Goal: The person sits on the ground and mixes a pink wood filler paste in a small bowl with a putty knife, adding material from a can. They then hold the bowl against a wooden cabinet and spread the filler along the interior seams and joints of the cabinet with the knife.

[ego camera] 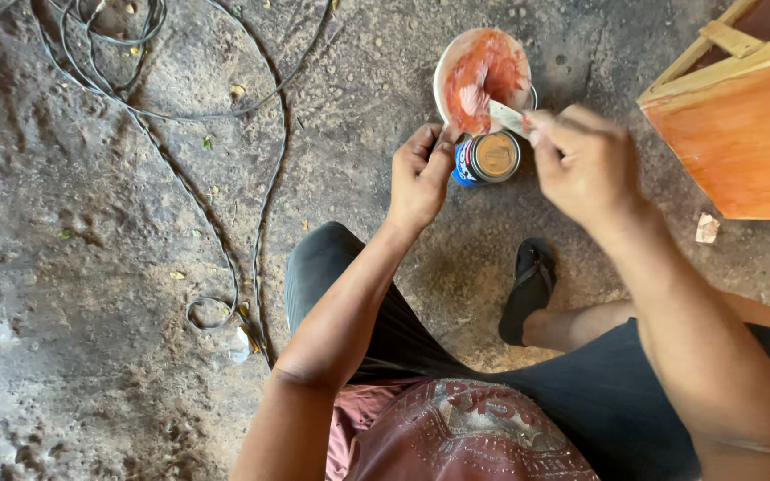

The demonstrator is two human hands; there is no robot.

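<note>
Hands: left [421, 178] steadies bowl [481, 78], right [585, 165] works scraper [508, 116] inside.

Single head-worn view, looking steeply down from above over squatting legs. Faces concrete floor [91, 223] just ahead. Close range: forearms fill lower frame, wooden box [746, 134] cropped at upper right edge.

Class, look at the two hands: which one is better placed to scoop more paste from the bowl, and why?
The right hand: it likely suits best, since it holds the putty knife with its blade in the bowl. The left hand rests by the small can.
</note>
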